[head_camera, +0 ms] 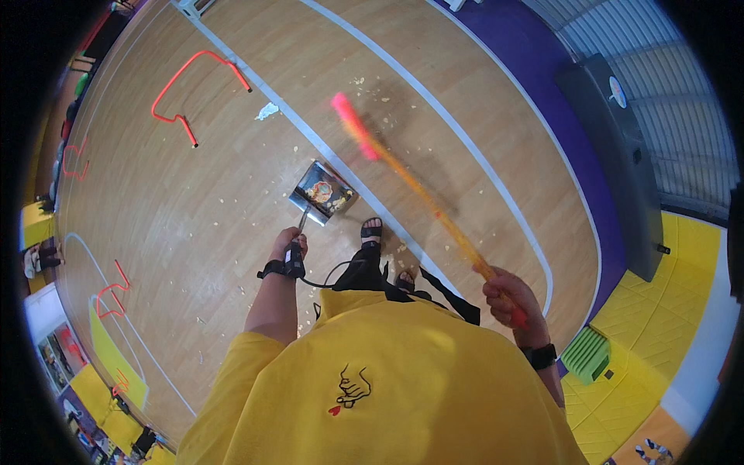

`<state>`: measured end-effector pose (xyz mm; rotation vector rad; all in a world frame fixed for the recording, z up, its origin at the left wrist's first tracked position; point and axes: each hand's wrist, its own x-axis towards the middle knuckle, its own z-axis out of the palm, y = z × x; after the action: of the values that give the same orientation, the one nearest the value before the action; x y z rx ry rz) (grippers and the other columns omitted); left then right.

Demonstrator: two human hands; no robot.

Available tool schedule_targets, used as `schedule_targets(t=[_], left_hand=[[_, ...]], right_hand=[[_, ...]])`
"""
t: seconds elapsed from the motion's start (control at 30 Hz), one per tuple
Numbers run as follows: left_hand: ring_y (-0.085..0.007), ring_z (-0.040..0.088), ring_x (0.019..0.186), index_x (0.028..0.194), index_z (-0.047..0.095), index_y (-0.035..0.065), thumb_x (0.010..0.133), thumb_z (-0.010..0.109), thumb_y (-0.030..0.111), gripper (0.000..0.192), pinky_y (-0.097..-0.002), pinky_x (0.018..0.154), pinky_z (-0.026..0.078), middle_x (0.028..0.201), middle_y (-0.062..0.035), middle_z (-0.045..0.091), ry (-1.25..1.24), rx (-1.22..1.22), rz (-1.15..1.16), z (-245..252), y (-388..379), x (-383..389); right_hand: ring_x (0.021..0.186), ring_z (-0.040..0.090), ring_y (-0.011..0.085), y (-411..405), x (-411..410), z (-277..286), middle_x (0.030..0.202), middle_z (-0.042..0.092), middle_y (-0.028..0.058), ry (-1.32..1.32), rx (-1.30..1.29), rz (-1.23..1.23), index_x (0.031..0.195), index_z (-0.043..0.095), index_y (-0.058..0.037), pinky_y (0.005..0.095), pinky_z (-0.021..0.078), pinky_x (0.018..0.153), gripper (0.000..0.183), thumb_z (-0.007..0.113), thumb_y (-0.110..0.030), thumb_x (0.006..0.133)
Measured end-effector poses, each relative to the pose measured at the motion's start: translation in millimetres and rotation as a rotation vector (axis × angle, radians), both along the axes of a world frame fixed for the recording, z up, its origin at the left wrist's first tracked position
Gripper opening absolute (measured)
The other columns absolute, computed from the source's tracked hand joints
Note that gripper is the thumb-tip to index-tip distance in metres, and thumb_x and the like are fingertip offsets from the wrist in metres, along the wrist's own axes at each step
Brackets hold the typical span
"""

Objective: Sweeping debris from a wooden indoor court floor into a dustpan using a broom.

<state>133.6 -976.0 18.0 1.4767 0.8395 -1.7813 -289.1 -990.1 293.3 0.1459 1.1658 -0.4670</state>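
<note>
My left hand (289, 244) grips the handle of a metal dustpan (317, 177), which rests on the wood-patterned floor ahead of my feet. Crumpled scraps and pale bits lie in the pan. In my right hand (508, 296) is an orange-handled broom (433, 206), held out to the front right. Its pink bristle head (354, 128) is blurred, and I cannot tell whether it touches the floor. Pale flakes (386, 110) are scattered around and beyond the broom head. A crumpled whitish scrap (268, 111) lies beyond the dustpan to the left.
Red tube hurdles (200, 87) stand on the left side of the floor, one (113, 290) nearer the wall. A dark grey box-like unit (616, 168) stands at the right. Yellow padding (657, 314) and a green plastic stool (586, 354) are at the lower right.
</note>
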Motion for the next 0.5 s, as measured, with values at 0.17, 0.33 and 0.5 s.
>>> schedule_targets(t=[0.17, 0.33, 0.5], left_hand=[[-0.0093, 0.042, 0.038, 0.07, 0.035, 0.0046, 0.078, 0.044, 0.008, 0.013, -0.0175, 0.034, 0.039, 0.052, -0.0016, 0.042, -0.028, 0.0, -0.038, -5.9, 1.9, 26.4], [-0.0096, 0.043, 0.038, 0.071, 0.035, 0.0051, 0.077, 0.045, 0.008, 0.013, -0.0177, 0.033, 0.04, 0.052, -0.0022, 0.043, -0.036, 0.002, 0.062, -10.6, 6.2, 36.3], [-0.0098, 0.043, 0.038, 0.071, 0.034, 0.0056, 0.077, 0.045, 0.008, 0.013, -0.018, 0.033, 0.04, 0.052, -0.0021, 0.042, -0.001, 0.007, 0.072, -15.4, 7.0, 36.5]], right_hand=[[0.04, 0.038, 0.0072, -46.7, -6.1, -27.1, 0.061, 0.043, 0.0001, 0.332, -0.156, 0.191, 0.087, 0.043, -0.0075, 0.0195, 0.0299, 0.034, 0.011, 0.048, -0.012, 0.077], [0.042, 0.04, 0.0082, -71.5, -13.6, -85.4, 0.062, 0.043, 0.0007, 0.408, -0.226, 0.26, 0.079, 0.041, -0.0088, 0.022, 0.0321, 0.036, 0.009, 0.049, -0.013, 0.077], [0.039, 0.041, 0.0104, -40.6, 24.5, -81.1, 0.059, 0.043, 0.0024, 0.321, -0.128, 0.489, 0.081, 0.044, -0.0066, 0.0241, 0.0362, 0.035, 0.009, 0.049, -0.012, 0.076]])
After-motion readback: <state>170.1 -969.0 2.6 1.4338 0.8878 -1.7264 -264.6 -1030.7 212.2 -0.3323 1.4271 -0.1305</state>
